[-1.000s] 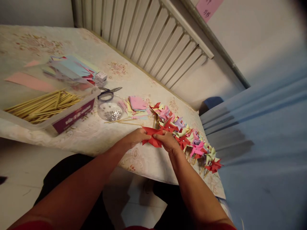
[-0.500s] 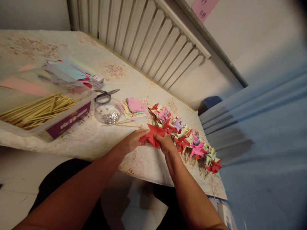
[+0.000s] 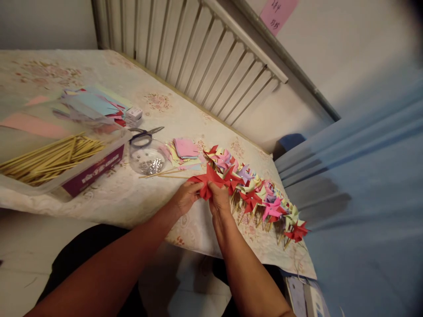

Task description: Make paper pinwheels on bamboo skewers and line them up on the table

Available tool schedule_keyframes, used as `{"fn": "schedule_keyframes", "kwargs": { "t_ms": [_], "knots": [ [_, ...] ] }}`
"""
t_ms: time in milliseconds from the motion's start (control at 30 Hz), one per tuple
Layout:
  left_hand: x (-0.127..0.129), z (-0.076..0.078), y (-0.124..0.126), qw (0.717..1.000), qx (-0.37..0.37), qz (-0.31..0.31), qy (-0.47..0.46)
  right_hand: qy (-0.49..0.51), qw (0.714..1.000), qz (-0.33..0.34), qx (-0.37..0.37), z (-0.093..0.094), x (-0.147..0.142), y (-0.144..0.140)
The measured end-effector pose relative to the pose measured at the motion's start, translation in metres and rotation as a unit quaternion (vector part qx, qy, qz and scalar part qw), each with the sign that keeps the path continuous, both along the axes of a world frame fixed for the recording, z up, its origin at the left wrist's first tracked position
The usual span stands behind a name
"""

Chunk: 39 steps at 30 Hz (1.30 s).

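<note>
Both hands pinch a red paper pinwheel piece (image 3: 207,179) just above the table's front part. My left hand (image 3: 185,197) grips its left side and my right hand (image 3: 216,198) grips its right side, fingers closed on the paper. Right behind it lies a row of finished pinwheels (image 3: 261,193) in red, pink, purple and pale green, on thin sticks. A stack of cut paper squares (image 3: 185,149) and two loose sticks (image 3: 161,174) lie just beyond my hands.
A clear round dish of small metal pins (image 3: 148,157) and scissors (image 3: 143,134) sit left of the squares. A clear box of wooden sticks (image 3: 53,155) stands at left, coloured paper sheets (image 3: 92,102) behind it. A slatted rail (image 3: 211,57) borders the far side; blue cloth (image 3: 363,198) hangs right.
My hands and the red paper have shifted slightly left and up, and the paper is folded more tightly toward its centre. The view has tilted a little.
</note>
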<state>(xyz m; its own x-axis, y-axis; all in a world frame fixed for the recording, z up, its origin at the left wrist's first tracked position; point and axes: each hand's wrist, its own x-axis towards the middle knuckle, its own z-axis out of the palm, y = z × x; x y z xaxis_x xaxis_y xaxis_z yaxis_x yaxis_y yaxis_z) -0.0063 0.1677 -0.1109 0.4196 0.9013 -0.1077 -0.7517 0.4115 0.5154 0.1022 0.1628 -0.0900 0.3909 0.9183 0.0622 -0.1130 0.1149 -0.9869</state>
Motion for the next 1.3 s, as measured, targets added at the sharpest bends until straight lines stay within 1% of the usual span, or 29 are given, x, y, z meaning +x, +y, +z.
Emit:
{"fn": "schedule_keyframes", "kwargs": {
  "t_ms": [100,267,400,600,667,733,800,833,867,900,967,1067,1200,1300],
  "knots": [
    [0.001,0.002,0.001,1.0,0.008,0.027,-0.004,0.05,0.998,-0.008,-0.032,-0.003,-0.006,-0.001],
    [0.003,0.004,0.001,0.998,-0.019,0.057,0.006,0.05,0.998,0.006,-0.043,-0.006,-0.011,-0.005],
    [0.004,0.004,0.001,0.998,-0.011,0.06,0.011,0.022,0.998,0.001,-0.056,-0.008,-0.011,-0.005],
    [0.002,0.004,0.002,0.999,0.005,0.048,0.021,0.009,0.998,0.005,-0.07,-0.002,-0.007,-0.012],
    [0.001,0.004,0.003,0.999,0.009,0.047,0.024,-0.011,0.998,-0.016,-0.063,-0.002,-0.001,-0.02],
    [0.0,0.005,0.004,0.998,0.01,0.049,0.026,-0.049,0.996,-0.06,-0.05,-0.005,0.006,-0.029],
    [0.0,0.006,0.004,0.998,0.01,0.052,0.026,-0.104,0.987,-0.12,-0.029,-0.009,0.014,-0.04],
    [0.0,0.007,0.005,0.998,0.009,0.054,0.024,-0.135,0.981,-0.139,-0.018,-0.012,0.018,-0.045],
    [0.0,0.007,0.005,0.998,0.009,0.054,0.022,-0.166,0.976,-0.143,-0.006,-0.014,0.02,-0.05],
    [0.0,0.006,0.005,0.998,0.009,0.052,0.02,-0.197,0.971,-0.133,0.005,-0.016,0.022,-0.055],
    [0.0,0.004,0.005,0.999,0.008,0.049,0.017,-0.251,0.964,-0.088,0.022,-0.018,0.024,-0.062],
    [0.0,0.001,0.004,0.999,0.009,0.042,0.02,-0.298,0.954,-0.027,0.031,-0.018,0.023,-0.064],
    [0.0,-0.002,0.004,0.999,0.025,0.029,0.022,-0.299,0.954,0.01,0.02,-0.015,0.018,-0.058],
    [0.001,-0.003,0.004,0.999,0.025,0.024,0.033,-0.271,0.963,0.014,-0.002,-0.011,0.011,-0.053]
  ]
}}
